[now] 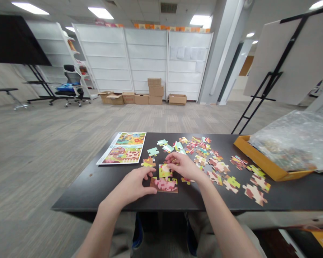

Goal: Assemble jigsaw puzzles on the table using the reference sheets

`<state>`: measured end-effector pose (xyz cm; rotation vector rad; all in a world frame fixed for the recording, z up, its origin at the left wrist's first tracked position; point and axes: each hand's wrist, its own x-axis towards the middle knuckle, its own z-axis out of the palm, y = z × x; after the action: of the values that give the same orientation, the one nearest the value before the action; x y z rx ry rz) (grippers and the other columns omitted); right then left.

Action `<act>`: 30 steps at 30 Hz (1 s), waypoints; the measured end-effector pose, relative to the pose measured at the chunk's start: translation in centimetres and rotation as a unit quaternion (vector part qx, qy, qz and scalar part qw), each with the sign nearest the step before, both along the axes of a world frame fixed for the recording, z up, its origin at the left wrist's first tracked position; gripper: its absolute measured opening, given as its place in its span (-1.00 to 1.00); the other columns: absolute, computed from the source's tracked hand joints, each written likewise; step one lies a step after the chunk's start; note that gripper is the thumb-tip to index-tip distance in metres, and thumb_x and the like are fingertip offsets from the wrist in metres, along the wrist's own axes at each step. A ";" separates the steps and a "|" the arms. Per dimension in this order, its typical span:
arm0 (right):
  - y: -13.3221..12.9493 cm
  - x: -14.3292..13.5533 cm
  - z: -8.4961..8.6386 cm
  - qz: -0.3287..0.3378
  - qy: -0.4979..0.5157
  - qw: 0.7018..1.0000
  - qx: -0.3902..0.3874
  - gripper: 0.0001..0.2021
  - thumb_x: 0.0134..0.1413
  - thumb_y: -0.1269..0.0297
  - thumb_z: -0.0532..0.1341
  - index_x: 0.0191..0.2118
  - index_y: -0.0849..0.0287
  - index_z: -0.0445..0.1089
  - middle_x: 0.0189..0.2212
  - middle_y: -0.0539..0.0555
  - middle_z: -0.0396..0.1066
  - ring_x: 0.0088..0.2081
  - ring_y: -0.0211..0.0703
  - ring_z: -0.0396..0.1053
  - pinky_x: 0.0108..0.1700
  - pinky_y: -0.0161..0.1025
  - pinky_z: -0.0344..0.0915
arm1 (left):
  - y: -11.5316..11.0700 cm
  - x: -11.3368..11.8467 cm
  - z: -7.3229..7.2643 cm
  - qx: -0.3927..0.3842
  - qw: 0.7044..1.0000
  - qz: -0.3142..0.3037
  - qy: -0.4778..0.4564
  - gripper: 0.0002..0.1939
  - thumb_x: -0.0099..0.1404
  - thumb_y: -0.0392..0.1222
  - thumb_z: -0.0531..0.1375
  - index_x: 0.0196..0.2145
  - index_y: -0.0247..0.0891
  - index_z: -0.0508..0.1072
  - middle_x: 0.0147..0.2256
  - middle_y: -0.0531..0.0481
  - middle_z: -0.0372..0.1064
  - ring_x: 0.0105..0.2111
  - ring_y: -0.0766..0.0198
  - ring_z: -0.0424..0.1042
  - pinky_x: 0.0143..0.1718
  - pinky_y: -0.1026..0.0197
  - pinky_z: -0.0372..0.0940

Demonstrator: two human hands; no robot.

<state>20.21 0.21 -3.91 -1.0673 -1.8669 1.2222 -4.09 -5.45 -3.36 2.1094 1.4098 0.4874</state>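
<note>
Near the front of the black table, a pink-and-brown joined puzzle section (165,185) lies flat. Just above it is a yellow-green puzzle piece (164,171), with the fingers of my right hand (182,165) closed at its upper right edge. My left hand (136,184) has its thumb and fingers apart, the thumb beside the left edge of the pink section and the fingertips near an orange-brown piece (148,162). Loose pale-green pieces (153,152) lie beyond my hands, and several mixed pieces (219,166) spread to the right.
A printed picture sheet (123,148) lies at the table's left. An orange box (271,163) holding plastic-wrapped contents (290,139) stands at the right. Beyond the black table (97,190) are cardboard boxes (155,91), an office chair (71,86) and a board on a stand (282,57).
</note>
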 end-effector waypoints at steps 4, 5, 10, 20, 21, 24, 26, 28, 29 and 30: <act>-0.1 -0.4 0.1 -0.020 0.003 1.000 0.003 -0.84 0.05 0.34 0.27 -0.21 0.16 0.36 -0.29 0.02 0.44 -0.32 -0.23 0.45 -0.25 -0.24 0.41 | -0.2 1.0 -0.3 -0.003 1.000 -0.005 -0.022 -0.38 0.07 -0.08 0.43 0.08 -0.19 0.42 -0.18 -0.01 0.51 -0.22 0.13 0.48 -0.15 0.12 0.36; -0.1 -0.5 0.1 -0.025 0.004 1.000 0.006 -0.85 0.05 0.33 0.28 -0.22 0.16 0.36 -0.29 0.02 0.44 -0.33 -0.23 0.45 -0.26 -0.25 0.40 | -0.3 1.3 -0.4 -0.003 1.000 -0.005 -0.026 -0.36 0.07 -0.09 0.43 0.09 -0.19 0.40 -0.19 0.00 0.51 -0.22 0.13 0.48 -0.15 0.12 0.36; -0.1 -0.8 0.0 -0.046 0.017 0.999 -0.004 -0.85 0.05 0.26 0.30 -0.27 0.14 0.33 -0.34 -0.03 0.41 -0.41 -0.24 0.45 -0.31 -0.25 0.39 | -0.1 1.7 -1.2 0.016 0.999 0.010 -0.051 -0.08 0.07 -0.12 0.43 0.31 -0.13 0.15 -0.05 -0.07 0.45 -0.19 0.11 0.50 -0.09 0.05 0.40; -0.1 -1.4 -0.7 -0.039 -0.060 0.996 0.045 -0.94 0.10 0.40 0.22 -0.30 0.13 0.33 -0.40 -0.04 0.43 -0.40 -0.23 0.44 -0.31 -0.27 0.34 | -0.4 1.8 -0.8 0.045 0.999 -0.010 -0.012 -0.31 0.14 -0.13 0.41 0.22 -0.05 0.37 0.34 -0.20 0.09 0.09 -0.05 0.44 0.17 -0.10 0.35; -0.1 -1.4 -0.8 -0.038 -0.073 0.995 0.057 -0.94 0.11 0.42 0.22 -0.30 0.13 0.34 -0.40 -0.03 0.44 -0.39 -0.23 0.43 -0.30 -0.27 0.34 | -0.4 1.8 -0.8 0.048 0.999 -0.013 -0.001 -0.32 0.16 -0.12 0.41 0.22 -0.03 0.37 0.36 -0.20 0.07 0.16 -0.10 0.39 0.21 -0.12 0.31; 0.0 -1.4 -0.7 -0.035 -0.123 0.986 0.108 -0.93 0.12 0.45 0.23 -0.32 0.13 0.38 -0.38 -0.01 0.47 -0.34 -0.21 0.42 -0.24 -0.25 0.32 | -0.5 1.8 -0.7 0.061 0.997 -0.028 0.021 -0.42 0.20 -0.10 0.39 0.17 -0.02 0.43 0.37 -0.16 0.08 0.29 -0.14 0.25 0.29 -0.14 0.20; 0.0 -1.3 -0.4 -0.037 -0.148 0.979 0.138 -0.93 0.12 0.44 0.25 -0.32 0.13 0.40 -0.35 0.00 0.49 -0.30 -0.19 0.42 -0.19 -0.23 0.32 | -0.5 1.8 -0.7 0.063 0.997 -0.035 0.032 -0.53 0.20 -0.07 0.39 0.07 -0.05 0.50 0.34 -0.14 0.14 0.28 -0.13 0.26 0.30 -0.12 0.19; 0.0 -0.7 0.1 -0.047 -0.151 0.974 0.160 -0.95 0.13 0.42 0.26 -0.30 0.13 0.42 -0.32 0.02 0.51 -0.26 -0.16 0.43 -0.13 -0.19 0.33 | -0.5 1.8 -0.7 0.063 0.997 -0.037 0.039 -0.60 0.21 -0.05 0.38 0.00 -0.06 0.53 0.31 -0.12 0.19 0.24 -0.10 0.31 0.29 -0.10 0.20; 0.0 -0.2 0.4 -0.058 -0.147 0.973 0.171 -0.96 0.14 0.40 0.26 -0.29 0.12 0.42 -0.30 0.03 0.52 -0.24 -0.15 0.44 -0.10 -0.17 0.33 | -0.5 1.8 -0.7 0.065 0.996 -0.036 0.041 -0.61 0.21 -0.04 0.38 -0.01 -0.06 0.53 0.30 -0.11 0.20 0.22 -0.09 0.33 0.28 -0.09 0.21; 0.0 0.4 0.8 -0.070 -0.142 0.971 0.181 -0.98 0.15 0.38 0.25 -0.28 0.12 0.43 -0.28 0.05 0.53 -0.22 -0.13 0.45 -0.07 -0.15 0.34 | -0.5 1.8 -0.6 0.067 0.996 -0.036 0.043 -0.62 0.21 -0.04 0.38 -0.01 -0.06 0.53 0.29 -0.10 0.22 0.21 -0.08 0.35 0.27 -0.08 0.22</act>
<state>20.56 0.23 -3.15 -1.1866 -2.0853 0.6391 -2.30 -5.93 -3.93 2.3044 1.3761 0.4806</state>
